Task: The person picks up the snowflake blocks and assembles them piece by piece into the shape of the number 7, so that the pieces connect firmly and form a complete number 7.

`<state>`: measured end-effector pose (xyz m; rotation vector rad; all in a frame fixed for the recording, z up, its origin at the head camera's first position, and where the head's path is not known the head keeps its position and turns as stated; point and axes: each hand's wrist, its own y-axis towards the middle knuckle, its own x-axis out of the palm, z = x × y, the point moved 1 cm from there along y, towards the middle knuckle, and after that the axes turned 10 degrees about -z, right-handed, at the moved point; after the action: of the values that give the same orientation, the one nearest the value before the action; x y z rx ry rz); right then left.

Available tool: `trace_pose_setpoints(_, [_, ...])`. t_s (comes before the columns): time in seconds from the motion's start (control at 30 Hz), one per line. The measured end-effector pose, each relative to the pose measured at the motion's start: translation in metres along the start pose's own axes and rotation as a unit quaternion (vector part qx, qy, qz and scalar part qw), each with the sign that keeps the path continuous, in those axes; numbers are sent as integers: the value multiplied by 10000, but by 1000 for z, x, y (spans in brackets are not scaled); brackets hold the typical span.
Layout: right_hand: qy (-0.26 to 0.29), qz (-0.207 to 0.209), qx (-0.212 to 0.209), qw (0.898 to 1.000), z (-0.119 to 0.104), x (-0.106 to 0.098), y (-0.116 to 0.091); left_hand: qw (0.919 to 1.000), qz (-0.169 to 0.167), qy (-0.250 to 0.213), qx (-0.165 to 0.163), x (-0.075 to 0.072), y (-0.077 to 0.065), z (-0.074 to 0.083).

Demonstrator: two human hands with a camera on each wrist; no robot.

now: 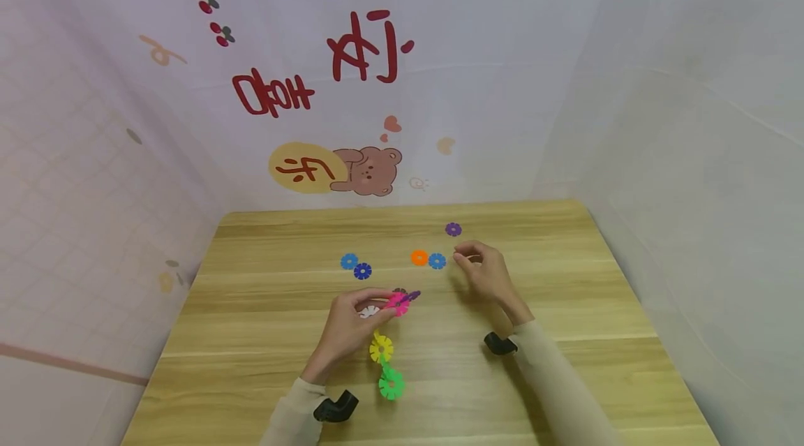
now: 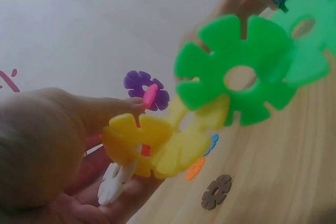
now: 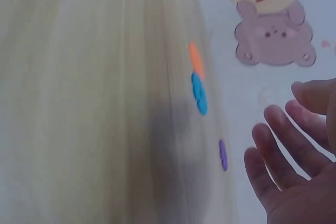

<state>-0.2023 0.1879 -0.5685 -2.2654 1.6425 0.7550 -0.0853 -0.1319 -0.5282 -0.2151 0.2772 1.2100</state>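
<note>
Discs, notched plastic, some interlocked, wood-grained tabletop

From where I'm standing: desk open between right forearm and right-side sheet, a hand fits. Gap between left hand and right hand passable too. In the way: orange disc, light blue disc by right fingertips; purple disc beyond; disc chain off left hand narrows the forearm lane.

Left hand: multicolour plastic flower-disc chain in it
Wood-grain worktop, left: light-blue plastic flower-disc, navy plastic flower-disc front-right
Centre: orange plastic flower-disc, second light-blue plastic flower-disc right
Rear right: purple plastic flower-disc
</note>
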Motion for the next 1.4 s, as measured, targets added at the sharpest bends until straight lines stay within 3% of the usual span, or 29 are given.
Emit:
trace_pose_setpoints(0.2, [-18, -45, 520, 9986, 14, -9, 19, 9998, 158, 97, 8, -2, -1, -3])
trace_pose_setpoints(0.37, [24, -224, 877, 9959, 22, -14, 37, 9996, 212, -12, -181, -4, -2, -2])
trace_pose_setpoints(0.7, [-898, -435, 651, 9929, 35, -14, 69, 9992, 320, -118, -192, -7, -4, -5])
trace_pose_setpoints(0.93, [-1072, -670, 737, 9892, 38, -14, 78, 9983, 485, 4, -332, -7, -6, -7])
trace_pose_setpoints(1.2, [-1961, -763, 551, 9761, 37, -12, 90, 9976, 580, 52, -365, -9, -8, -6])
trace_pose_setpoints(1.4, [-2156, -842, 668, 9706, 37, -11, 96, 9977, 558, 73, -372, -11, -9, -6])
